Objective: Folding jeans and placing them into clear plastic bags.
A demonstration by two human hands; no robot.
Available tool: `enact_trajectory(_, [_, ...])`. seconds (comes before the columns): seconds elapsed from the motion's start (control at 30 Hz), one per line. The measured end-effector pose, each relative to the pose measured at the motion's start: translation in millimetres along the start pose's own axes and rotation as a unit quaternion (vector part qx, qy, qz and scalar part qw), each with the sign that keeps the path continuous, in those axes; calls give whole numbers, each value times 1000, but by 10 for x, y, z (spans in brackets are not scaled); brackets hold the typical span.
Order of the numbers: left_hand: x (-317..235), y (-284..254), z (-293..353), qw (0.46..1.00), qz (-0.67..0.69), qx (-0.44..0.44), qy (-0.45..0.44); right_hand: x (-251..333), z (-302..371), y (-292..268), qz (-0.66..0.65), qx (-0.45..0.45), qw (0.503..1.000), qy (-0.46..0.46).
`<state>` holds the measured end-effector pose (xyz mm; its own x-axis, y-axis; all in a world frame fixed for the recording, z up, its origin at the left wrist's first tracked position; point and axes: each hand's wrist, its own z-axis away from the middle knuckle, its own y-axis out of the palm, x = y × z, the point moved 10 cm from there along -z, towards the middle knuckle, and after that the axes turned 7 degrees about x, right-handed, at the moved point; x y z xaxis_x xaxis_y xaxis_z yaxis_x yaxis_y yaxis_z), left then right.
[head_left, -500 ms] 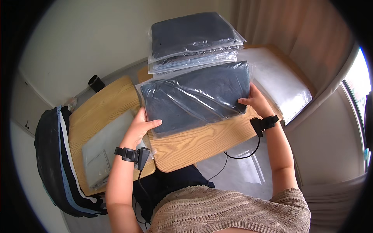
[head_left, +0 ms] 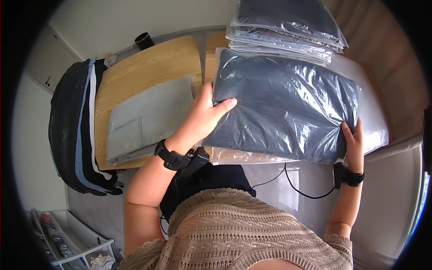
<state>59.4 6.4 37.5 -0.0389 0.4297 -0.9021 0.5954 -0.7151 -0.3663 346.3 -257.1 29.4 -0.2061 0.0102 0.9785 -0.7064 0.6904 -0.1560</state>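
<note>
Between my hands is a clear plastic bag (head_left: 279, 108) with a folded dark blue-grey garment inside, its shiny face tilted toward me. My left hand (head_left: 208, 112) clasps its left edge, thumb on top and fingers behind. At the lower right edge, my right hand (head_left: 353, 139) pinches the bag with the thumb in front, and the plastic creases there. Just beyond it rises a stack of similar bagged dark garments (head_left: 288, 22). What lies directly under the held bag is mostly hidden.
Left, a wooden table (head_left: 148, 58) carries flat clear bags (head_left: 153, 117). Dark, blue and white garments (head_left: 72, 121) hang over its left side. More clear bags (head_left: 375, 130) lie at the right. A black bin (head_left: 144, 41) stands behind; a grey storage bin (head_left: 85, 238) sits lower left.
The view has swung left, so the scene sits further right. The bagged garment has come nearer and tilted, showing more of its face. My right hand has shifted to its lower right edge.
</note>
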Motion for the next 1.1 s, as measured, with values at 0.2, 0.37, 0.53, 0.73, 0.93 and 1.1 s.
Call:
enact_trajectory(0.2, [836,221,223,978,-145,22,-151,-854,-24,-16,218,63,966,126])
enact_trajectory(0.37, [45,486,389,934,-342,53,82,-30,448,558,516,69,843,-137])
enact_trajectory(0.53, [353,850,512,903,-410,127,26,-312,476,669,522,150,831,-119])
enact_trajectory(0.73, [527,387,541,978,-196,-31,-59,-387,492,419,336,178,922,-80])
enact_trajectory(0.93, [770,388,616,989,-41,-37,-136,-374,402,402,367,201,907,-41])
enact_trajectory(1.1, [760,472,576,987,68,-13,-147,-475,351,183,328,166,929,-41])
